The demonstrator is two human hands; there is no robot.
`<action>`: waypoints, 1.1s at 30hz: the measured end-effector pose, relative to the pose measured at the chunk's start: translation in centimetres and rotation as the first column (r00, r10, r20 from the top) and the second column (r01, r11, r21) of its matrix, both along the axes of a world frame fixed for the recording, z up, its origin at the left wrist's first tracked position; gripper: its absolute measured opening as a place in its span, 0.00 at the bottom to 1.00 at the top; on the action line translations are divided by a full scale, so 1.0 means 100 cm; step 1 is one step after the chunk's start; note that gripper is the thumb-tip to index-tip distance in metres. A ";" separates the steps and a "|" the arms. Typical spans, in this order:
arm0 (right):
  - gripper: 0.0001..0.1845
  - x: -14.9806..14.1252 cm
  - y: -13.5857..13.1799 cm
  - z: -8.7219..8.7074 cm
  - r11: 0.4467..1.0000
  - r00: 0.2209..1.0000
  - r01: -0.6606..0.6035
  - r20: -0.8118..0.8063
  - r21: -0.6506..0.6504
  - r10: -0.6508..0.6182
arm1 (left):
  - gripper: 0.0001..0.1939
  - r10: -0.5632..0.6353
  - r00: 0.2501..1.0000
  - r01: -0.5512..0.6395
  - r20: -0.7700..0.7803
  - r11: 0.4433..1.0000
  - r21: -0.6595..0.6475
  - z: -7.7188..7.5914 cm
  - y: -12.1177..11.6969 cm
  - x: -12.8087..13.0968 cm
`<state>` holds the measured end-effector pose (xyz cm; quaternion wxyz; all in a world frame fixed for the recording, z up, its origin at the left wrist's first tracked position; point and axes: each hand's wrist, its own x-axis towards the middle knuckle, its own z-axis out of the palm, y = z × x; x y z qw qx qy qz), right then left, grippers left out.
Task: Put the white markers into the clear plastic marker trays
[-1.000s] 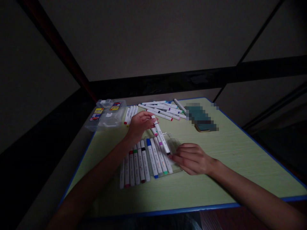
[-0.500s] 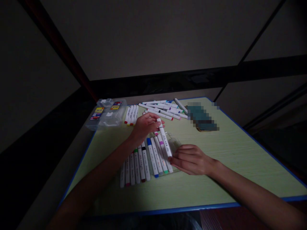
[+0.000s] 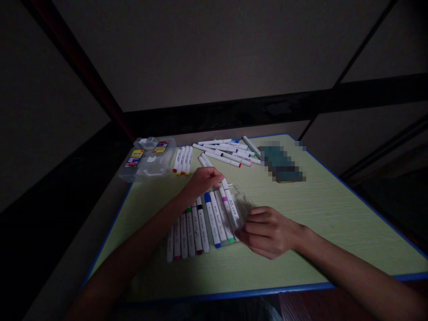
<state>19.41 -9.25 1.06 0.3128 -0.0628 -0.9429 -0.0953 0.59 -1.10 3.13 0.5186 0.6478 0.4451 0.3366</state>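
A white marker (image 3: 231, 203) slants over the right end of a row of markers, held at both ends. My left hand (image 3: 204, 179) pinches its far end between thumb and fingers. At its near end my right hand (image 3: 264, 232) has its fingers closed; the fingertips partly cover the marker. Below lies a clear plastic tray (image 3: 245, 200) with markers side by side, among them a blue-capped marker (image 3: 212, 218) and one with a purple band (image 3: 226, 214). To the left, several more markers (image 3: 187, 234) form a second row, partly under my left forearm.
At the far left stands a clear plastic case (image 3: 155, 167) with labels. Several red- and yellow-tipped markers (image 3: 183, 160) lie beside it. A loose pile of markers (image 3: 227, 154) covers the back. A pixelated dark green object (image 3: 281, 162) lies right of it. The table has a blue edge (image 3: 234, 294).
Both hands have moved down toward the tray with the white marker. The marker now sits lower, close alongside the purple-banded one.
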 end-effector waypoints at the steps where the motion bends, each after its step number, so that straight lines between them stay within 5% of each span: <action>1: 0.09 0.000 0.000 -0.001 1.000 1.000 -0.005 0.013 -0.011 0.005 | 0.06 -0.004 0.999 0.006 -0.050 0.999 0.040 -0.001 0.001 -0.001; 10: 0.10 -0.002 -0.001 -0.003 0.996 0.995 0.011 0.101 -0.088 -0.002 | 0.07 -0.014 0.982 0.066 -0.190 0.962 0.266 -0.008 0.002 -0.004; 18: 0.12 -0.002 0.001 0.000 0.986 0.992 0.088 0.101 -0.144 -0.074 | 0.06 0.013 0.988 0.025 -0.156 0.971 0.236 -0.011 -0.001 0.000; 25: 0.07 0.009 -0.004 -0.011 0.962 0.977 0.156 -0.106 -0.226 -0.183 | 0.07 0.009 0.995 0.015 -0.104 0.975 0.224 -0.012 0.006 -0.003; 33: 0.07 0.018 -0.003 -0.015 0.976 0.985 0.159 -0.050 -0.150 -0.168 | 0.06 0.002 0.993 0.026 -0.117 0.971 0.237 -0.011 0.008 -0.005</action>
